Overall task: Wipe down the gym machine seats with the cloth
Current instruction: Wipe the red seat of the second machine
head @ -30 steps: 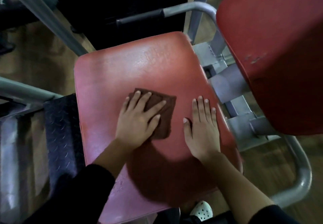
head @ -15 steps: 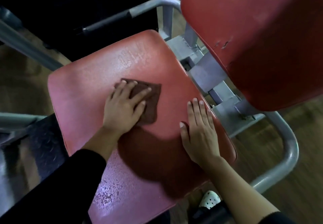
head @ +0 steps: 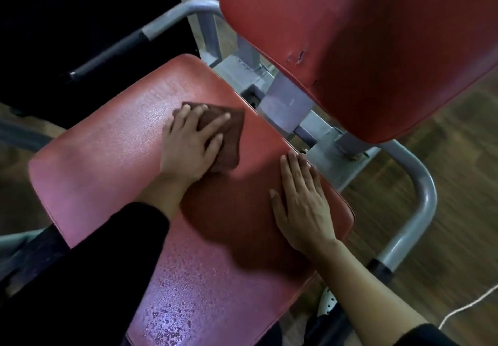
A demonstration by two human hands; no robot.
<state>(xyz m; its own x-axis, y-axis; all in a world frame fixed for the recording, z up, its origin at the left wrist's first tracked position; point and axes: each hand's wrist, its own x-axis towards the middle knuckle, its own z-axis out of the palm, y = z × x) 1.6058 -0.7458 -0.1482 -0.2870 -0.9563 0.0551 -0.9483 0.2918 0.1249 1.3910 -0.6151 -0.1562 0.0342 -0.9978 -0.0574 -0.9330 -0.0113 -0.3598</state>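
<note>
The step in hand is the wiping of the seat pad (head: pixel 113 162) itself. The left hand (head: pixel 188 148) lies flat with its fingers spread, pressing a folded brown cloth (head: pixel 229 135) onto the pad's far half, near the edge that faces the backrest. It pins the cloth under palm and fingers and does not clutch it. To the right, the right hand (head: pixel 301 200) rests open and flat on the bare vinyl at the pad's right edge, holding nothing; I judge it to be bracing the body or steadying the pad.

The near part of the pad, close to the black left sleeve (head: pixel 80 264), looks speckled, perhaps with droplets or worn finish; the blur does not let me tell which. If that is wet residue, the next move calls for drawing the cloth back toward the body across that speckled zone with even downward pressure, and for lifting the right hand so the strip beneath it is not skipped. The red backrest (head: pixel 363 49), above and to the right, would follow.

Counted: one cloth, two hands, one seat pad, one backrest, one grey tubular frame (head: pixel 420 200), one white cord (head: pixel 463 308) on the wooden floor.
</note>
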